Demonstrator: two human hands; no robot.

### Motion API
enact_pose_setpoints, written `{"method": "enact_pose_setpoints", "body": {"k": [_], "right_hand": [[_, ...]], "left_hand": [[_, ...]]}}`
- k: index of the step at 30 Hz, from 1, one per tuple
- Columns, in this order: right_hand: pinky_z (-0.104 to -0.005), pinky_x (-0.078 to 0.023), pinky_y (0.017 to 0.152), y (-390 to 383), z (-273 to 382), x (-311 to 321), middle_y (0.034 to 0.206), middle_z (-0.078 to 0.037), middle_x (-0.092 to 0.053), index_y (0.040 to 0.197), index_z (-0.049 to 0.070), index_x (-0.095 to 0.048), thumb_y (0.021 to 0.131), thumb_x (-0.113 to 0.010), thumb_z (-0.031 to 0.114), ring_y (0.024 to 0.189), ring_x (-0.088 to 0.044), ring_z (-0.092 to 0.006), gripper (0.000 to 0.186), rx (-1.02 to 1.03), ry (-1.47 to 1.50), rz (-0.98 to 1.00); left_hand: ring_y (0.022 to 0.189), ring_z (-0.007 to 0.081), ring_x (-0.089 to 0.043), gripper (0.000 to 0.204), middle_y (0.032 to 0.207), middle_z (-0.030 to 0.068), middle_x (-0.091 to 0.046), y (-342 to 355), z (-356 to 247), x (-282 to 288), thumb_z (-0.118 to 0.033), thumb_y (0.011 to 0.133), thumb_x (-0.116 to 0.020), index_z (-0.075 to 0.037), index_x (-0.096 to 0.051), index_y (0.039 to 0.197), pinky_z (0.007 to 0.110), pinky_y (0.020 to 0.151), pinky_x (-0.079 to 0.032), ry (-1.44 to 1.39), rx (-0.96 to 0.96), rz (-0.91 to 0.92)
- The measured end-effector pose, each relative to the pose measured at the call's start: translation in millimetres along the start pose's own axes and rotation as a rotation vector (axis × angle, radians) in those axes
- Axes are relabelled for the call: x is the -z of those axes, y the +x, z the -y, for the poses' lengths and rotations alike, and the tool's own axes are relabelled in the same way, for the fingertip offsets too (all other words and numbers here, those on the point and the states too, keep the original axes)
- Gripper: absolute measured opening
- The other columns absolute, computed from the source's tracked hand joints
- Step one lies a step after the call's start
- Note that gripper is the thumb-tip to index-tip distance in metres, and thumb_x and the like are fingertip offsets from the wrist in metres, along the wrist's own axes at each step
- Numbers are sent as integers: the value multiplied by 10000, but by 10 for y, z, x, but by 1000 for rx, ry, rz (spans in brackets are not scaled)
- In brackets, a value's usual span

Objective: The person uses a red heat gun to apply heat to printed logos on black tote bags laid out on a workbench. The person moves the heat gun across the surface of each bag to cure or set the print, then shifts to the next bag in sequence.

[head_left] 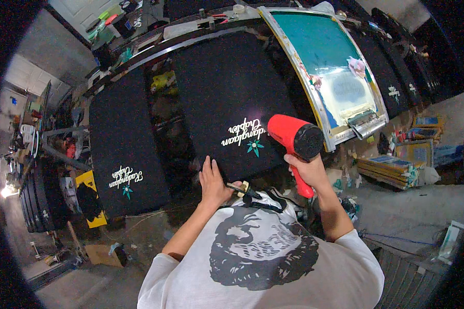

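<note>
My right hand (307,170) grips the handle of a red blow dryer (286,134) with a black rear end, held over a black garment (216,87) on a flat board. White script and a teal flower print (253,146) lie just left of its nozzle. My left hand (214,183) rests on that garment's near edge, fingers extended and apart, its thumb beside a black bar with a pale piece (242,187). A second printed black garment (121,113) lies to the left. A yellow-edged screen frame (345,98) with teal ink stands raised to the right.
More black boards run along both sides (41,201) (381,77). A cluttered rail (185,32) borders the back. A stack of wooden frames (389,170) sits low at the right, cardboard (103,255) and a yellow board (93,216) low at the left. A cable (397,238) crosses the floor.
</note>
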State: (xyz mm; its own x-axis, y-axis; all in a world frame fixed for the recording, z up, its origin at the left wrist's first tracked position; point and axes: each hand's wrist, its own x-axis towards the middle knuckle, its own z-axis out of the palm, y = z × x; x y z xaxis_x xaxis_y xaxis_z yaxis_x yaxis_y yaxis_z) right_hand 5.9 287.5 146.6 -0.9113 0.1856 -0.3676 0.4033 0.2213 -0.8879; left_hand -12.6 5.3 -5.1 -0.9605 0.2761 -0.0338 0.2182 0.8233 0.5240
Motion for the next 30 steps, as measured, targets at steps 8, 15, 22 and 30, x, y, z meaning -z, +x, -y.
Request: {"method": "enact_pose_setpoints", "body": {"k": [8, 15, 22, 30], "right_hand": [[-311, -519, 541, 115, 120, 7, 821, -26, -681, 1088, 70, -666, 813, -811, 117, 588, -618, -123, 314, -19, 23, 54], [-302, -523, 551, 124, 105, -160, 805, -36, -673, 1095, 46, -658, 837, -798, 120, 619, -639, -132, 303, 37, 28, 227], [-345, -562, 667, 344, 117, -328, 863, -53, -709, 1064, 16, -686, 829, -804, 130, 694, -662, -154, 286, 306, -63, -95], [-342, -550, 622, 146, 174, -177, 773, -18, -672, 1040, 31, -664, 802, -827, 142, 645, -643, -150, 309, 7, -7, 213]], "left_hand": [[1477, 456, -240, 1197, 1595, 307, -207, -17, -32, 3, -570, 691, -839, 138, -289, 1484, 633, 1176, -221, 12, 61, 12], [1476, 452, -240, 1201, 1592, 306, -204, 1, -99, 34, -577, 703, -830, 137, -268, 1488, 650, 1167, -225, 26, 94, 52], [1489, 462, -211, 1228, 1601, 318, -174, 8, -112, 42, -583, 706, -827, 141, -231, 1500, 651, 1172, -213, 28, 110, 79], [1478, 483, -211, 1277, 1571, 358, -182, -44, -20, -88, -608, 709, -813, 187, -185, 1487, 691, 1140, -225, 12, 129, 6]]}}
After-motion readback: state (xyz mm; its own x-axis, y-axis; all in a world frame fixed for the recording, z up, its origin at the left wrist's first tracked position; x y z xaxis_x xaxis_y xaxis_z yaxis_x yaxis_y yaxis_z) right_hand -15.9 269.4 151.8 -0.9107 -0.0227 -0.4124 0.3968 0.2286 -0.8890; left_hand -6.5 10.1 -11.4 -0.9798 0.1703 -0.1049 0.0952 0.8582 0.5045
